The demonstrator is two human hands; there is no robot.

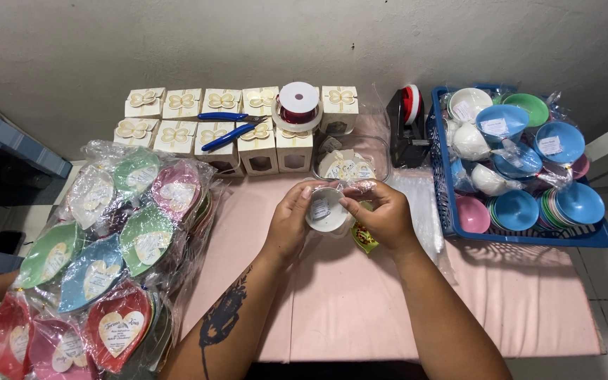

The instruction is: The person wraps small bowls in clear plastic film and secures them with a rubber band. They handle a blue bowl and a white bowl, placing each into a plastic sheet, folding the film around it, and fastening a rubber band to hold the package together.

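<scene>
Both hands, left (291,214) and right (383,214), grip small white bowl (326,210) by its rim | looks light, rigid, breakable | crinkly wrap likely slippery

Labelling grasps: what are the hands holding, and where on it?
A small white bowl, held by its rim: left hand on the left edge, right hand on the right edge.

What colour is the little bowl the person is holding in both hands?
White. The small bowl, held between the left hand and the right hand, shows in the head view.
</scene>
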